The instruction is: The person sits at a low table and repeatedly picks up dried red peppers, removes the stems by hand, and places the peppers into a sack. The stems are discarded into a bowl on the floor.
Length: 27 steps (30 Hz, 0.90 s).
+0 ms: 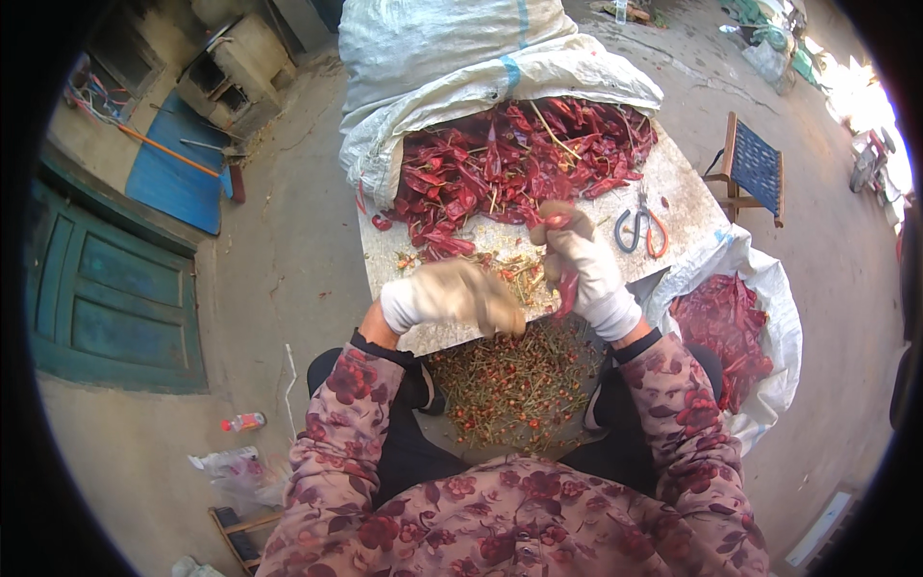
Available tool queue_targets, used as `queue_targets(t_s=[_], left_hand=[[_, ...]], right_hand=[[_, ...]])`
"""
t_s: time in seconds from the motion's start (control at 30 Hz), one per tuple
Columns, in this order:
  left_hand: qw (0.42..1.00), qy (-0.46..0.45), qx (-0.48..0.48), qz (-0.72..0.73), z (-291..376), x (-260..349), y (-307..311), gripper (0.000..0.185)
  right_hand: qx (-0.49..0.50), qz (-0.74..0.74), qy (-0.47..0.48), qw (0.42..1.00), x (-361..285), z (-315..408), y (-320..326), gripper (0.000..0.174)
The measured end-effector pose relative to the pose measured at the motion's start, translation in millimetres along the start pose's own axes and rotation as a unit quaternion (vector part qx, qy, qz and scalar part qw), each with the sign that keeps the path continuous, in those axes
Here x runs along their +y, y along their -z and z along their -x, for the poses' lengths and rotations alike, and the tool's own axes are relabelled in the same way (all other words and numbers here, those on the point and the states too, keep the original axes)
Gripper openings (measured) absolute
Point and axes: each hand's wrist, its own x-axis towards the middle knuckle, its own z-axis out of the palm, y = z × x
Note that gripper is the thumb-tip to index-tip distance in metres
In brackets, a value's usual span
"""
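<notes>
My right hand point(588, 267), in a white and tan work glove, is shut on dried red chili peppers point(568, 290); one hangs below the palm and another shows at the fingertips. My left hand point(458, 292), gloved alike and blurred, hovers over the near edge of a worn board point(692, 195). Its fingers point down, and whether they hold anything is hidden. Between the hands lie cut pepper stems point(530, 278). Beyond them a heap of dried red peppers point(497, 162) spills from a white woven sack point(461, 65). Snips point(643, 229) with one black and one orange handle rest right of my right hand.
An open white sack point(782, 324) of red peppers point(725, 332) stands by my right knee. Stems and caps point(515, 389) litter the floor between my feet. A folding stool point(750, 169) is at right. A bottle point(244, 422) and plastic bags point(245, 476) lie at left.
</notes>
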Motion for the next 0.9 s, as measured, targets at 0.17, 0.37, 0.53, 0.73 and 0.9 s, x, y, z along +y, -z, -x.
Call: queue_targets(t_s=[0.17,0.37,0.53,0.73,0.9], left_hand=[[0.672,0.376,-0.075,-0.633,-5,-55,11,0.027],[0.657,0.004,0.181,-0.732,-29,-116,27,0.015],[0.628,-0.005,0.201,-0.752,-43,-134,31,0.005],[0.904,-0.105,0.403,-0.101,-43,-98,36,0.015],[0.919,-0.029,0.393,0.004,-44,-61,29,0.025]], right_hand=[[0.001,0.065,0.017,0.998,-2,1,13,0.036],[0.08,0.07,-0.029,0.994,5,1,17,0.037],[0.049,0.115,-0.03,0.992,5,-1,16,0.038],[0.056,0.236,0.003,0.97,2,-5,19,0.032],[0.064,0.453,0.069,0.886,9,-10,17,0.029]])
